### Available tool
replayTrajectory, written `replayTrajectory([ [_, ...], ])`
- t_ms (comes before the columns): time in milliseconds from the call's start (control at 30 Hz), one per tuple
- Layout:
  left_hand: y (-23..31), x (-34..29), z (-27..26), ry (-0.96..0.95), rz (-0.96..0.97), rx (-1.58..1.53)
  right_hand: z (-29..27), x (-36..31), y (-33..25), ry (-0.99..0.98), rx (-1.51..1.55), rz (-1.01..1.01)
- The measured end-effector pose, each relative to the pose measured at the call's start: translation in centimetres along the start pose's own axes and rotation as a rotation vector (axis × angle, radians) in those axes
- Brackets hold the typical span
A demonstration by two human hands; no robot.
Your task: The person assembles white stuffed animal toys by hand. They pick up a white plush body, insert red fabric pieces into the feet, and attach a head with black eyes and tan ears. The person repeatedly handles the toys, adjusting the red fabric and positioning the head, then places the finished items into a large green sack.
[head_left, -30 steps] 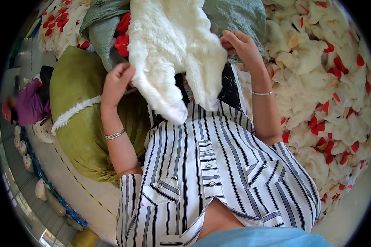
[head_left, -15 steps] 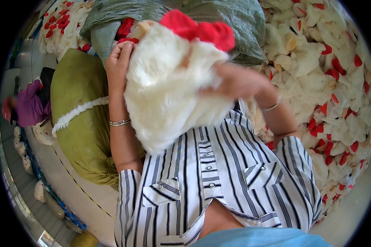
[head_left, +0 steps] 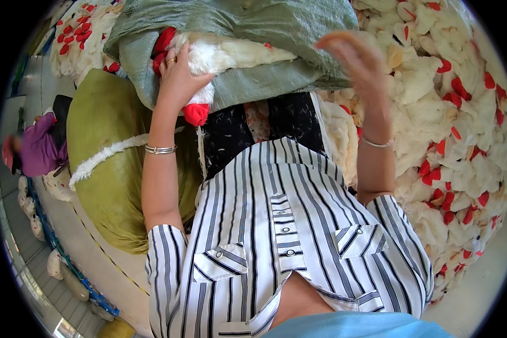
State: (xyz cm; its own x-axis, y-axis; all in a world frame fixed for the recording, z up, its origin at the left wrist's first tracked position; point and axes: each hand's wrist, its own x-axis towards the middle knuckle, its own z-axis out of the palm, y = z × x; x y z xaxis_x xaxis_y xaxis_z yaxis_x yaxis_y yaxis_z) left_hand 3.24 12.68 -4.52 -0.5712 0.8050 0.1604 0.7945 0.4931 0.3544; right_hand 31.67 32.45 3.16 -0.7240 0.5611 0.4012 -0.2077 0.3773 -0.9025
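Observation:
A white furry plush skin (head_left: 239, 53) with red pieces lies limp across a grey-green woven sack (head_left: 276, 84) in front of me. My left hand (head_left: 181, 79) grips its left end, fingers over the fur and thumb stretched along it. One red piece (head_left: 196, 114) hangs below that hand, and another red piece (head_left: 164, 39) shows above it. Off to the right, apart from the plush skin, my right hand (head_left: 352, 56) is raised and blurred. Its fingers look stretched out, and nothing shows in them.
A heap of cream and red plush skins (head_left: 428, 124) fills the right side. Left of me stands a full olive-green sack (head_left: 112, 191) with a white fluffy strip (head_left: 104, 158) across it. A person in purple (head_left: 39, 143) is at the far left, near another plush heap (head_left: 96, 45).
The plush skin has gone from in front of my chest onto the woven sack. My right hand has let go and moved up and right; my left hand has shifted its hold.

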Motion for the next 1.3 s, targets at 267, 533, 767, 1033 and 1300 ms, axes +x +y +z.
replayTrajectory([
  [267, -3.9, 1.4, -0.2, -0.159, 0.009, -0.444, 2.3, 0.2, 9.5, -0.168, -0.478, 0.361],
  [533, 3.4, -7.6, -4.7, -0.236, 0.271, -0.706, -2.7, 1.8, 9.4, 0.286, -0.450, 0.206],
  [767, 6.6, -9.9, -4.8, -0.610, 0.382, -0.534, 5.7, -1.0, 4.0, -0.126, -0.345, 0.056],
  [1033, 7.4, -13.4, -4.2, -0.887, 0.394, -0.658, 8.5, -1.1, 2.6, -0.362, -0.482, 0.076],
  [1300, 7.9, -14.0, -4.4, -0.947, 0.395, -0.736, 10.0, -1.2, 2.2, -0.549, -0.632, 0.096],
])
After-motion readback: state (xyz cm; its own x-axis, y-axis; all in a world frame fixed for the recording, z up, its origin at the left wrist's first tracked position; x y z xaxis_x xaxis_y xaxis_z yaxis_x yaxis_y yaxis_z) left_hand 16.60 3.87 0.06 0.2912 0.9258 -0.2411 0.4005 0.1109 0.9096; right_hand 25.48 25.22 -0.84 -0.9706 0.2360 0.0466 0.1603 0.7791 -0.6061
